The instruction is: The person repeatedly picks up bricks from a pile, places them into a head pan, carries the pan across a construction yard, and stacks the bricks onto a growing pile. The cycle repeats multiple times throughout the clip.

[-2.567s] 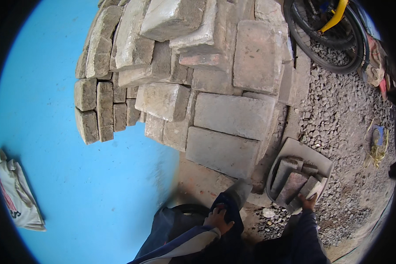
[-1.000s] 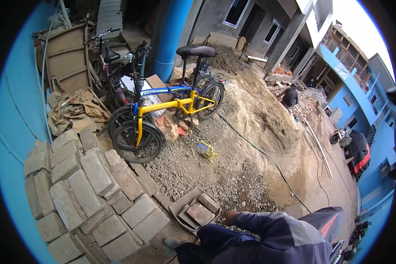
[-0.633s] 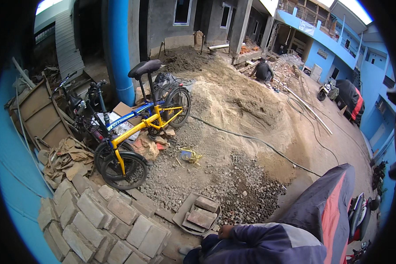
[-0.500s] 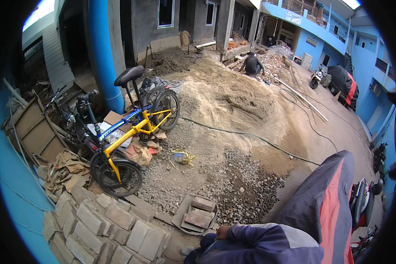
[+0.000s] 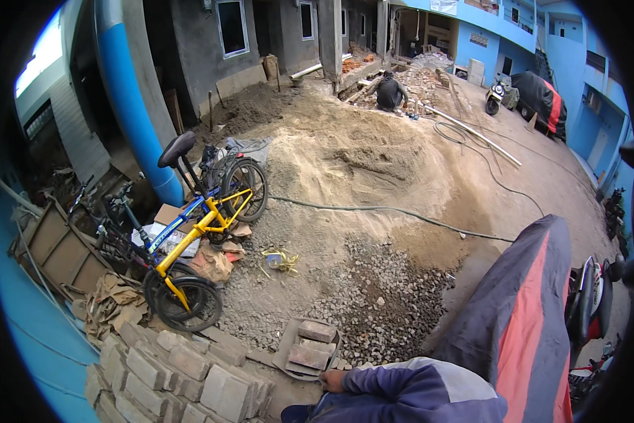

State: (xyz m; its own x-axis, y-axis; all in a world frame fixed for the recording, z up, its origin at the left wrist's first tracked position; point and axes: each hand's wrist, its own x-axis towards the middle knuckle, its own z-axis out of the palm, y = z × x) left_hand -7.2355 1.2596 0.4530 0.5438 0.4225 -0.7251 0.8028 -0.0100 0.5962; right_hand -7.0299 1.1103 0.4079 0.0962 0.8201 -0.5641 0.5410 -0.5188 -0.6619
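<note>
My right hand, at the end of a purple-blue sleeve, is closed at the near right edge of a shallow grey tray. Its fingers appear curled on the rim, though they are small in the picture. Several grey-brown bricks lie in the tray, including an upper brick and a lower brick. My left hand is out of sight. Part of a dark blue garment shows at the lower edge.
Stacked paving blocks stand left of the tray, with gravel beyond it. A yellow and blue folding bicycle leans at left. A covered vehicle stands close on my right. A hose crosses the sand; a person crouches far off.
My right hand has shifted slightly left, against the tray's near edge. The whole view has tilted and swung a little. The tray and bricks keep their places.
</note>
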